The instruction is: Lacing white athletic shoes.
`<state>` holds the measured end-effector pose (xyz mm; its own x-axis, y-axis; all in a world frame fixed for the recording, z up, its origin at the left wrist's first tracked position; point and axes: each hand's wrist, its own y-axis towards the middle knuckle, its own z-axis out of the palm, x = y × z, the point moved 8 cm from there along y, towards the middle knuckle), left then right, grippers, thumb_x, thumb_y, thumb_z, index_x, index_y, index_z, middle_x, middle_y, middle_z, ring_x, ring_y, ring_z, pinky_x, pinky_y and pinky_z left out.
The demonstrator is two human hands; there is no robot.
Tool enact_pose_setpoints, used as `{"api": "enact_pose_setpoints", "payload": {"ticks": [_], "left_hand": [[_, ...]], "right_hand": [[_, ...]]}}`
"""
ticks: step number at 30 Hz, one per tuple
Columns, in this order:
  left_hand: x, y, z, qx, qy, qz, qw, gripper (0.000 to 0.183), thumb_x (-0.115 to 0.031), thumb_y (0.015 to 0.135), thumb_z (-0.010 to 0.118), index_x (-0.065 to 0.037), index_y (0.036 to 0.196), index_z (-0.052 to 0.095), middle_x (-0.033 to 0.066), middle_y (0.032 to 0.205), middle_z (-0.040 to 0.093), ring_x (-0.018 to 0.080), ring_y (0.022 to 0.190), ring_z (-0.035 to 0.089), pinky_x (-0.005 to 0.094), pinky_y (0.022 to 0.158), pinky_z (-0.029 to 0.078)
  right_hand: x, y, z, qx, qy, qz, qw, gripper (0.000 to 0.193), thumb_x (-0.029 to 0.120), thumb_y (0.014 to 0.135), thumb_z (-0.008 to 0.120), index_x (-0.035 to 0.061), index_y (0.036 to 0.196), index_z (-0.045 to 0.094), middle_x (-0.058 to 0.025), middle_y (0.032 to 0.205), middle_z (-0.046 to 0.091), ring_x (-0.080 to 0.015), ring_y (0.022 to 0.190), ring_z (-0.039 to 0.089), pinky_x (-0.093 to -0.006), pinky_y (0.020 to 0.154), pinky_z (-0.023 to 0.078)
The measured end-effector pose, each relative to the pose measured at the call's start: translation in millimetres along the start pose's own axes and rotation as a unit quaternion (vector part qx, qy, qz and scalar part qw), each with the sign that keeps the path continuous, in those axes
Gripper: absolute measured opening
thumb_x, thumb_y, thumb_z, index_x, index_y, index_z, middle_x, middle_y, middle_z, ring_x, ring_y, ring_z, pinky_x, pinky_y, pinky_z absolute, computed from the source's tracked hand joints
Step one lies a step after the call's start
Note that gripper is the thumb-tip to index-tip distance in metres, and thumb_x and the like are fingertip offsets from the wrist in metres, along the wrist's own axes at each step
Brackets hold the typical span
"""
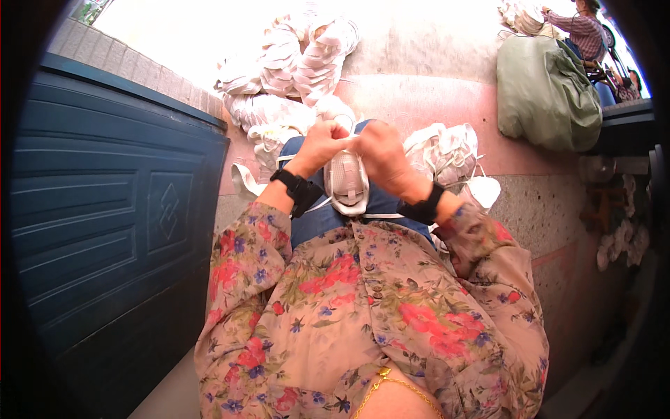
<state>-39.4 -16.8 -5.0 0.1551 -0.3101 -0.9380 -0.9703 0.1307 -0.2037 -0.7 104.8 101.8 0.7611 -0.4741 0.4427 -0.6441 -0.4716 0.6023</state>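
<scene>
Left hand: the bare left hand pinches a thin white lace between bent fingertips, above the lap.
Right hand: the bare right hand closes on the same lace, knuckles up, its fingertips nearly meeting the left ones.
Shoe on the lap: a pale pink, mesh-textured shoe with a white rim rests on blue trousers, below and between the hands.
Beyond the knees: a large heap of pale pinkish-white shoe pieces spreads over the floor (its top edge melts into glare).
Right of the knees: a smaller bundle of similar white-laced pieces lies near the right forearm.
Left side: a dark blue panelled door walls off that flank.
Upper right: a bulging olive-green sack partly blocks a seated person in a checked shirt, cut by the rim.
Hard to make out: the fingers cover the lace's middle, and the hands overlap the shoe's far end; pale objects in the lower right shadow are too dim to identify.
</scene>
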Motion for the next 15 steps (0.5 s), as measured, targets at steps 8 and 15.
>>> {"api": "enact_pose_setpoints", "payload": {"ticks": [8, 15], "left_hand": [[-11, -4, 32, 0.055, 0.246, 0.081, 0.964, 0.015, -0.01, 0.074, 0.06, -0.002, 0.085, 0.062, 0.0134, 0.071, 0.061, 0.024, 0.065, 0.059, 0.0329, 0.064, 0.047], [-14, -35, -24, -0.072, 0.363, 0.162, 0.915, 0.018, -0.011, 0.078, 0.054, -0.003, 0.093, 0.06, 0.0146, 0.078, 0.06, 0.0318, 0.083, 0.053, 0.0396, 0.072, 0.044]], "right_hand": [[12, 46, -322, -0.47, -0.156, 0.041, 0.868, 0.012, -0.001, 0.083, 0.044, -0.0019, 0.082, 0.056, -0.0101, 0.08, 0.057, -0.0177, 0.07, 0.055, -0.0274, 0.064, 0.046], [-79, 19, -128, -0.163, 0.547, 0.371, 0.733, 0.018, 0.017, 0.093, 0.042, 0.0094, 0.079, 0.051, 0.0047, 0.061, 0.044, -0.0031, 0.047, 0.034, -0.018, 0.041, 0.027]]}}
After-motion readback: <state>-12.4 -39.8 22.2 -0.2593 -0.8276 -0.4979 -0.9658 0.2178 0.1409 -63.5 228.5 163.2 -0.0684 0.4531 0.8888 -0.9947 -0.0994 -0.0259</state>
